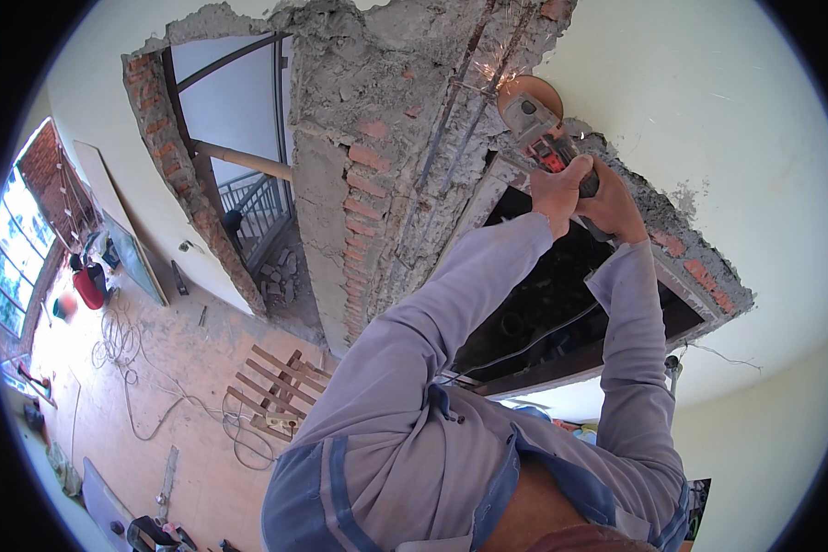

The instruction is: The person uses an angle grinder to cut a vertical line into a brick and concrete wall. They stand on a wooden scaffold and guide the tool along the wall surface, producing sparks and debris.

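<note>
Both my hands are raised and closed round an angle grinder with a dark and red body. My left hand grips it from the left side, and my right hand wraps round its rear end. The brownish cutting disc meets a steel reinforcing bar in the broken-open concrete. Orange sparks fly off at that spot. A second bar runs alongside, and exposed red bricks show lower down.
Below my arms lies a dark framed opening. To the left, a rough brick-edged doorway holds rubble. On the floor are a wooden pallet-like frame and looped cable. A person in red crouches far left.
</note>
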Demonstrator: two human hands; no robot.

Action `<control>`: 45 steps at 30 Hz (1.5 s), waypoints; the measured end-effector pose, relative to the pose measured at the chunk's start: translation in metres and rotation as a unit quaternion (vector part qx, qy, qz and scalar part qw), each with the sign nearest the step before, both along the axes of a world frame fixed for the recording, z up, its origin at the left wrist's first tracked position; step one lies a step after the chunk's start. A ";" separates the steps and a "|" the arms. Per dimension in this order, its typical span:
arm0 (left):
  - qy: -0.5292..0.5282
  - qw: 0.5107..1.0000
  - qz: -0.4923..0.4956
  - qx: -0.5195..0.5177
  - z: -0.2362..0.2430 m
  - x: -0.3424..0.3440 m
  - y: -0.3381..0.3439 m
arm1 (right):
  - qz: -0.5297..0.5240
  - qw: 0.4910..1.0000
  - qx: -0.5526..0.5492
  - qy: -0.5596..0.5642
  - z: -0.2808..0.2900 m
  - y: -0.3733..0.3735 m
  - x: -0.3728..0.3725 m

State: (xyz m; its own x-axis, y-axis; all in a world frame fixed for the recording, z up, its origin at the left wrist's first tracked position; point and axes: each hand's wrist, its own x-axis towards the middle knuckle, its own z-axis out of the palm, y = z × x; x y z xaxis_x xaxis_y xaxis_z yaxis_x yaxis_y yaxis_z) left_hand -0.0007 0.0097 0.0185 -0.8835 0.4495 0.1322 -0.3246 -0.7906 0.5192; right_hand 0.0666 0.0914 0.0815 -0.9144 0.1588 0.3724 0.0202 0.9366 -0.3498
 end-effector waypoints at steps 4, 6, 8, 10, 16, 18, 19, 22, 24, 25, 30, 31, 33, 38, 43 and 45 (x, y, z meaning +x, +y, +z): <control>0.009 1.000 0.006 0.005 0.000 -0.001 0.001 | -0.001 1.000 0.000 -0.004 0.001 -0.002 0.000; 0.008 1.000 0.003 -0.002 0.000 -0.001 0.000 | -0.003 1.000 0.000 -0.006 0.002 -0.002 0.000; 0.001 1.000 -0.002 -0.008 0.000 -0.001 0.000 | -0.007 1.000 0.002 -0.002 0.001 -0.002 0.001; -0.001 1.000 -0.005 -0.016 0.001 -0.001 -0.001 | -0.005 1.000 0.010 -0.003 0.001 -0.001 0.000; -0.002 1.000 -0.008 -0.018 0.002 0.000 -0.002 | -0.010 1.000 0.008 -0.004 0.000 0.002 -0.001; -0.002 1.000 -0.008 -0.017 0.002 0.000 -0.002 | -0.011 1.000 0.007 -0.008 0.000 0.002 -0.002; -0.003 1.000 -0.008 -0.014 0.003 0.000 -0.002 | -0.009 1.000 0.006 -0.009 0.001 0.003 -0.002; -0.003 1.000 -0.005 -0.012 0.003 0.000 -0.003 | -0.006 1.000 0.006 -0.005 0.000 0.003 -0.002; -0.002 1.000 -0.002 -0.004 0.003 0.000 -0.003 | -0.005 1.000 0.005 -0.001 0.000 0.004 -0.002; -0.001 1.000 0.000 0.003 0.003 0.001 -0.002 | -0.003 1.000 0.004 0.000 0.000 0.004 -0.002; 0.000 1.000 0.006 -0.001 0.003 0.001 -0.001 | -0.006 1.000 0.015 -0.004 0.000 0.004 -0.003; -0.001 1.000 0.004 -0.003 0.003 0.001 -0.001 | -0.008 1.000 0.017 -0.004 0.000 0.004 -0.002; 0.000 1.000 0.002 -0.006 0.002 0.000 -0.001 | -0.011 1.000 0.022 -0.004 0.000 0.004 -0.002; -0.002 1.000 0.000 -0.005 0.000 0.000 0.000 | -0.004 1.000 0.025 -0.002 -0.001 0.005 -0.001; 0.003 1.000 -0.006 0.000 -0.001 0.000 0.000 | -0.006 1.000 0.025 0.002 -0.002 0.005 -0.003; 0.003 1.000 -0.007 0.002 -0.001 0.000 0.000 | -0.006 1.000 0.019 0.000 -0.002 0.005 -0.002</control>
State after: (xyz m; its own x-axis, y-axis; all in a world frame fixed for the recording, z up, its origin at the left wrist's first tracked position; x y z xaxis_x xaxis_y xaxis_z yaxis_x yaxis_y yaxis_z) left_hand -0.0011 0.0095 0.0178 -0.8766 0.4605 0.1395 -0.3313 -0.7879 0.5190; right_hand 0.0643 0.0959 0.0791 -0.9123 0.1553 0.3791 0.0311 0.9490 -0.3138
